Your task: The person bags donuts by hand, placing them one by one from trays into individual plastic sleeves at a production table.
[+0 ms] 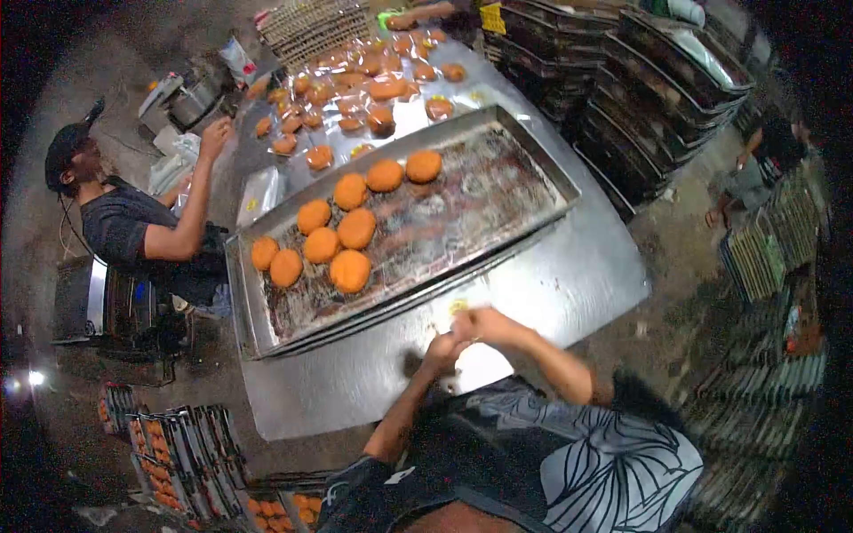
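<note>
The steel desk (569,284) carries a long baking tray (533,151) lying slantwise beyond my hands, its buns (350,271) clustered at the left end. My left hand (442,353) and right hand (484,325) meet at the desk's near edge, clenched on something blurred; the left is nearer the buns.

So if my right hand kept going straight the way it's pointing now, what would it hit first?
Probably the near rim of the big metal tray. The right hand, close beside the left hand, points up-table toward it, with only bare steel table between. Depth is hard to judge.
</note>
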{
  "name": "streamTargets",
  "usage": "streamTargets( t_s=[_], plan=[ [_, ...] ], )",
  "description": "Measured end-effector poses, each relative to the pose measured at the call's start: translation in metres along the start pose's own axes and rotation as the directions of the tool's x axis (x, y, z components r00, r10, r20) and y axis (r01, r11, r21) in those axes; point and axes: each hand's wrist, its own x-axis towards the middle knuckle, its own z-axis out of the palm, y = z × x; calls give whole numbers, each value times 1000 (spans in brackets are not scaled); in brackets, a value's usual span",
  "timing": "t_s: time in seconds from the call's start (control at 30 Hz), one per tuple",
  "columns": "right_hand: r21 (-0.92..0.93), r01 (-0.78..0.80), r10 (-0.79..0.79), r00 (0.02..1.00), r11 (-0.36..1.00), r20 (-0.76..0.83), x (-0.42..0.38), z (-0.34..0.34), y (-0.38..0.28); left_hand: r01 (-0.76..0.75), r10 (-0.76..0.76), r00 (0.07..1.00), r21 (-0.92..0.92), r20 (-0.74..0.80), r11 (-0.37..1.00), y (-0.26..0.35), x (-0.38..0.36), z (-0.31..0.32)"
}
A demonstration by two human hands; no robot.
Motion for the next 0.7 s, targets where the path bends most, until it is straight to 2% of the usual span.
streamTargets(
  t_s=[0.03, 0.07, 0.1, 0.13, 0.17, 0.2, 0.23, 0.27, 0.3, 0.33, 0.37, 0.4, 0.43, 0.47, 0.5, 0.53, 0.57, 0.6, 0.63, 0.67, 0.7],
  plan=[
    [36, -150, 138, 966, 988, 219, -28, 6, 11, -46, 46, 999, -158, 1, 986, -10, 2, -8],
    [165, -4, -38, 967, 986, 253, -45, 17, 32, 124, -136, 991, -491, 10, 862, 2, -4, -14],
    [105, -20, 4, 988, 994, 154, -53, 24, 31, 158, -166, 985, -635, 48, 756, -1, -1, -9],
    [3, -173, 173, 985, 985, -13, -56, 22, 1, 201, -195, 976, -761, 99, 617, -3, 0, -1],
    [139, -145, 154, 987, 980, -52, -55, 27, 12, 191, -186, 980, -586, 70, 788, 13, 2, -6],
    [267, -103, 133, 986, 958, -100, -50, 31, 24, 218, -159, 976, -598, 151, 771, 20, 2, -17],
    [159, -161, 180, 978, 974, -107, -53, 28, 20, 227, -209, 971, -708, 113, 669, 27, 1, -20],
    [155, -173, 189, 978, 973, -93, -58, 31, 24, 221, -264, 961, -804, 82, 552, 32, -1, -19],
    [-79, -127, 104, 963, 989, -249, -63, 35, 31, 130, -221, 973, -627, -70, 768, 22, -2, -8],
    [-313, -108, -18, 927, 944, -374, -67, 39, 34, 135, -232, 970, -638, -70, 758, 36, -3, -12],
    [-315, -160, -1, 890, 936, -456, -68, 45, 32, 230, -278, 961, -556, -2, 799, 62, -5, -23],
    [-326, -159, 0, 899, 932, -438, -66, 44, 30, 315, -327, 943, -464, 56, 828, 77, -6, -27],
    [43, -301, 299, 905, 953, -303, -60, 42, 27, 208, -329, 939, -592, -101, 778, 74, -8, -22],
    [349, -347, 413, 901, 870, -134, -51, 36, 16, 57, -242, 902, -459, -356, 887, 67, -5, -20],
    [594, -431, 509, 860, 680, 40, -41, 30, 5, -52, -132, 875, -361, -466, 931, 61, -8, -17],
    [926, -367, 468, 837, 95, 283, -15, 34, 23, -151, -14, 830, -249, -557, 957, 70, -13, -26],
    [940, -323, 431, 836, -111, 339, -12, 9, -42, -110, -100, 852, -364, -513, 925, 105, -23, -46],
    [969, -203, 338, 930, 144, 145, 5, 12, -48, -208, 49, 834, -232, -549, 950, 103, -29, -52],
    [931, -30, 227, 972, 365, -57, 22, 15, -53, -210, 18, 709, -187, -705, 960, 100, -29, -61],
    [966, 138, 103, 981, 218, -163, 32, 22, -81, -201, -7, 552, -141, -834, 969, 98, -24, -73],
    [987, 161, -87, 983, -24, -163, 41, 34, -96, -466, -382, 381, -531, -842, 708, 101, -14, -91]
  ],
)
